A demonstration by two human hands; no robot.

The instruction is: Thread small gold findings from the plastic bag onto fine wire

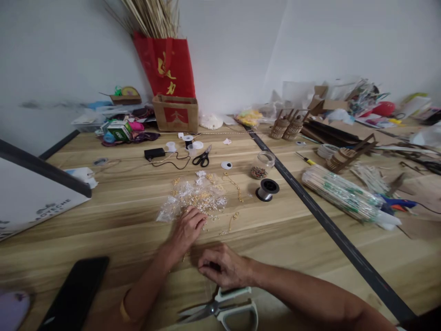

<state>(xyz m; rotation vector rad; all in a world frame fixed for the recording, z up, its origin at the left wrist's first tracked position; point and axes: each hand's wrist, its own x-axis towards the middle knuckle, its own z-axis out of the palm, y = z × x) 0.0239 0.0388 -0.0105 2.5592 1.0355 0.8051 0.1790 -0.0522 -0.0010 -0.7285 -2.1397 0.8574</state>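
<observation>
Pinched right hand (225, 267), contents indiscernible, and left hand (188, 227), grip unclear, lie near small gold metallic trinkets (203, 199), probably heaped at twelve o'clock for reach.

Red bag (146, 59): two gold characters, lower reads 力, upper stylised, can't confirm. Brown box (158, 120) right in front of bag: red panel (174, 116) with a line logo, looks like a roofed building, no words legible. Green box (119, 131) left of bag: three white digits, 666 or 999, depends which way up. White box (20, 195), nearer and further left of bag: dark "AOYECHE", maybe a letter before it, logo above, smaller line below unreadable.
</observation>
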